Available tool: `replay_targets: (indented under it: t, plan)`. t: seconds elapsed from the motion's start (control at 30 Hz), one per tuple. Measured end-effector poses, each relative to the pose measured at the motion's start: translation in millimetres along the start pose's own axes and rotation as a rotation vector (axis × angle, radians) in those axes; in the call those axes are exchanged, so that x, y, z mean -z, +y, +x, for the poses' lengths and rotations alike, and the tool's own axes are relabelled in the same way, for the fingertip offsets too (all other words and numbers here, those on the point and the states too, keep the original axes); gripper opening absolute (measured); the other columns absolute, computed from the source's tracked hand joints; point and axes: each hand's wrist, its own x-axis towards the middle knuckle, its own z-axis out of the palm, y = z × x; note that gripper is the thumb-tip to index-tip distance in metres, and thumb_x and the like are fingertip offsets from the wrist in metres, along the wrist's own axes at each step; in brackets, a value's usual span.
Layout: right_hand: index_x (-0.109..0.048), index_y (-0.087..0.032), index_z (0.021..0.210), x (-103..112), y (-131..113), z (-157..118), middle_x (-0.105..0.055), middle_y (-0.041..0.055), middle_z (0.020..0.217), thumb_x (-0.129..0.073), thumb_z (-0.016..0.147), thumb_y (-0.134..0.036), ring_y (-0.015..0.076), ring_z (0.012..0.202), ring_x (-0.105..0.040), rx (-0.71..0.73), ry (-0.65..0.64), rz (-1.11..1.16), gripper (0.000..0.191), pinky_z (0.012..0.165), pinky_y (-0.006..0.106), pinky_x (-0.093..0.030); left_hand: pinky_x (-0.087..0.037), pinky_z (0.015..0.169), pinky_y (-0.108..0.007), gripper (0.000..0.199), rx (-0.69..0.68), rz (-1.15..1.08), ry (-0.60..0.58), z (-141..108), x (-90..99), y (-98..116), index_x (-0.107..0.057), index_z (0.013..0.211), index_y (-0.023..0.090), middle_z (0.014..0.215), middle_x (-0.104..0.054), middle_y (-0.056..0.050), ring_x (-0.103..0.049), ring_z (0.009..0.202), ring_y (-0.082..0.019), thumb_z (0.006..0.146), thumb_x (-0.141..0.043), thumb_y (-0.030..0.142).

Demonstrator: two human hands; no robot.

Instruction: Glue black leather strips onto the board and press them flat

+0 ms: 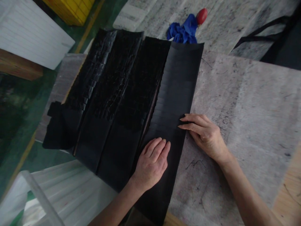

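A long, matte black strip [180, 72] lies slanted below both hands. My left hand [151, 164] rests flat on its lower part, fingers close together and stretched out. At the strip's right edge is my right hand [204, 135], with two fingertips extended onto the black surface and slightly apart; its other fingers are hidden. Left of this strip are more black strips [117, 141] side by side, their upper parts covered in shiny, overlapping scale-like layers [122, 75]. A narrow brownish gap shows between the right strip and its neighbour.
A pale, stained cloth-like surface [254, 125] spreads to the right. Blue crumpled material [184, 29] and a red rounded object [201, 16] lie beyond the strips. A white box [33, 31], a yellow crate [72, 11] and a translucent plastic-covered thing [77, 185] stand at left.
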Motion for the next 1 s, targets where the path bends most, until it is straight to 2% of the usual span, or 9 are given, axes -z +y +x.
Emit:
replay_targets:
  t: [0.27, 0.53, 0.63, 0.73, 0.87, 1.0]
  plan:
    - [-0.07, -0.022, 0.113, 0.5, -0.9, 0.8, -0.068, 0.0069, 0.126, -0.051, 0.098, -0.006, 0.0227, 0.125, -0.059, 0.016, -0.011, -0.01, 0.029, 0.105, 0.042, -0.054, -0.05, 0.114, -0.044, 0.043, 0.011, 0.008, 0.002, 0.5, -2.9, 0.0, -0.058, 0.139, 0.008, 0.13, -0.066, -0.012, -0.055, 0.131, -0.027, 0.096, -0.054, 0.01]
    - [-0.063, -0.022, 0.129, 0.0, -3.4, -1.6, -0.065, 0.0086, 0.129, -0.05, 0.098, -0.006, 0.0227, 0.125, -0.059, 0.031, 0.014, -0.084, 0.037, 0.104, 0.041, -0.054, -0.049, 0.115, -0.044, 0.043, 0.012, 0.011, 0.006, -1.5, -3.2, 1.8, -0.058, 0.139, 0.009, 0.131, -0.066, -0.012, -0.055, 0.132, -0.026, 0.096, -0.054, 0.01]
    - [-0.064, -0.021, 0.129, 0.4, -4.7, -2.6, -0.063, 0.0103, 0.131, -0.051, 0.098, -0.007, 0.0238, 0.124, -0.059, 0.007, 0.047, -0.146, 0.036, 0.102, 0.041, -0.055, -0.048, 0.116, -0.043, 0.043, 0.015, 0.012, 0.002, -1.5, -4.1, 1.4, -0.058, 0.139, 0.009, 0.131, -0.066, -0.011, -0.054, 0.132, -0.027, 0.096, -0.054, 0.011]
    - [-0.066, -0.021, 0.127, 0.5, -4.5, -2.7, -0.062, 0.0102, 0.136, -0.054, 0.098, -0.01, 0.0272, 0.129, -0.056, 0.026, 0.017, -0.253, 0.033, 0.102, 0.044, -0.054, -0.048, 0.116, -0.042, 0.044, 0.019, 0.02, -0.004, -1.1, -4.1, 1.3, -0.058, 0.139, 0.009, 0.132, -0.066, -0.011, -0.054, 0.133, -0.026, 0.095, -0.054, 0.01]
    - [-0.065, -0.024, 0.129, -0.2, -2.8, -1.9, -0.064, 0.0072, 0.137, -0.054, 0.1, -0.014, 0.0285, 0.133, -0.054, 0.037, -0.044, -0.313, 0.033, 0.102, 0.046, -0.054, -0.048, 0.116, -0.042, 0.046, 0.025, 0.035, -0.027, -0.6, -3.1, 1.1, -0.056, 0.142, 0.01, 0.138, -0.064, -0.011, -0.053, 0.135, -0.025, 0.096, -0.052, 0.011]
    - [-0.066, -0.023, 0.126, 0.1, -2.3, -2.5, -0.066, 0.0068, 0.134, -0.054, 0.1, -0.013, 0.0269, 0.132, -0.056, 0.032, -0.022, -0.285, 0.031, 0.102, 0.044, -0.054, -0.045, 0.118, -0.043, 0.051, 0.019, 0.045, -0.077, -0.7, -3.1, 0.7, -0.051, 0.146, 0.01, 0.149, -0.057, -0.011, -0.046, 0.143, -0.026, 0.095, -0.05, 0.012]
